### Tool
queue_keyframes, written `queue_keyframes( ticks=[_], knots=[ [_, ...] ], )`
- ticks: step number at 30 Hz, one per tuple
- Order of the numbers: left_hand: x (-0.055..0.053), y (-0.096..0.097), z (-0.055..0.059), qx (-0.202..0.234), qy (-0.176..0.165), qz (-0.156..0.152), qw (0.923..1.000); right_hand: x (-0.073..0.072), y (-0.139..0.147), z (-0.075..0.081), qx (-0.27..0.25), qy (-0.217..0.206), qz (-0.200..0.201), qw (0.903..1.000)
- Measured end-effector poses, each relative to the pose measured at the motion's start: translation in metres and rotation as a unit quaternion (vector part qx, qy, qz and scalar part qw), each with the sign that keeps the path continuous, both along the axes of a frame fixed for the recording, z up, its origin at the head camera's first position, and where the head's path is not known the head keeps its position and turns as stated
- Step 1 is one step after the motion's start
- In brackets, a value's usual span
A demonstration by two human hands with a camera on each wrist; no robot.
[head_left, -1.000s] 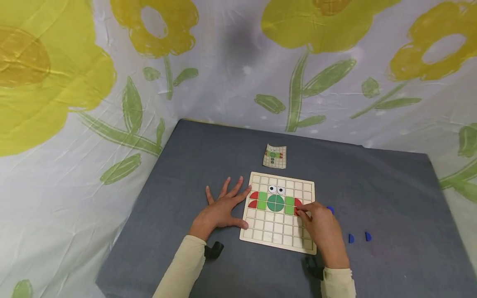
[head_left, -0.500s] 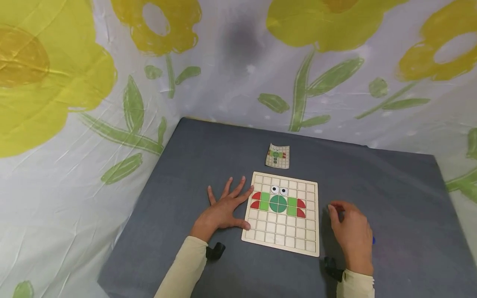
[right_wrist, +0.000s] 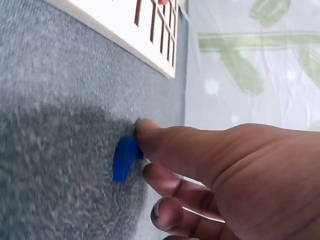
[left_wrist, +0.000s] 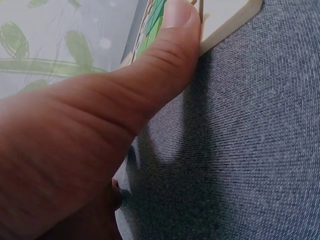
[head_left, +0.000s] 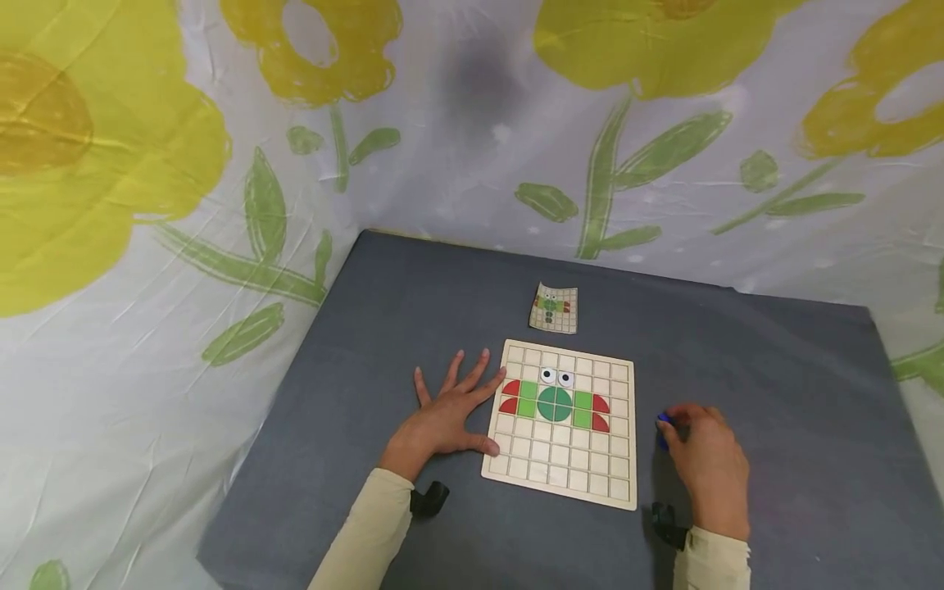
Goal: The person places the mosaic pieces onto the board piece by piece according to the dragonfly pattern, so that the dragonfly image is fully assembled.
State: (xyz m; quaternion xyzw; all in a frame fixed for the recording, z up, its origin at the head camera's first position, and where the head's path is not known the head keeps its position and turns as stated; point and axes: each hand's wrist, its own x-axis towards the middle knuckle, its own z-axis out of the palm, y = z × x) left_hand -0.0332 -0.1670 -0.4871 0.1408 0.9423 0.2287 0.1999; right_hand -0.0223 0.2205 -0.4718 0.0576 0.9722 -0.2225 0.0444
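My left hand (head_left: 442,424) lies with fingers spread at the left edge of a square wooden grid board (head_left: 556,459). Its thumb rests on the board's rim, also seen in the left wrist view. Red, light green and dark green pieces sit in the grid, with two eye pieces (head_left: 556,377) above a green circle (head_left: 555,404). To the right of the board, my right hand (head_left: 710,463) pinches a small blue piece (head_left: 664,418) between thumb and index finger. In the right wrist view, blue (right_wrist: 124,160) shows by the thumb tip, close to the cloth; the fingers hide part of it.
A small picture card (head_left: 555,309) with a similar pattern lies behind the board. Grey cloth (head_left: 413,303) covers the table. A white curtain with yellow flowers (head_left: 472,164) hangs behind and at the left.
My right hand has left the red piece at the board's right side and moved right, onto a blue piece on the cloth. The left hand stays on the board's edge.
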Motion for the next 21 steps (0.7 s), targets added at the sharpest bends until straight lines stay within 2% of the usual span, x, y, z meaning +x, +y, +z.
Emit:
queue_keyframes(
  ticks=[15,21],
  knots=[
    [-0.002,0.003,0.004,-0.003,-0.001,-0.002,1.0000,-0.005,-0.008,-0.001,-0.028,0.054,0.029,0.9977],
    [0.000,0.000,0.005,-0.003,-0.009,-0.002,1.0000,-0.006,-0.020,0.003,-0.036,0.084,0.088,0.9919]
  ],
)
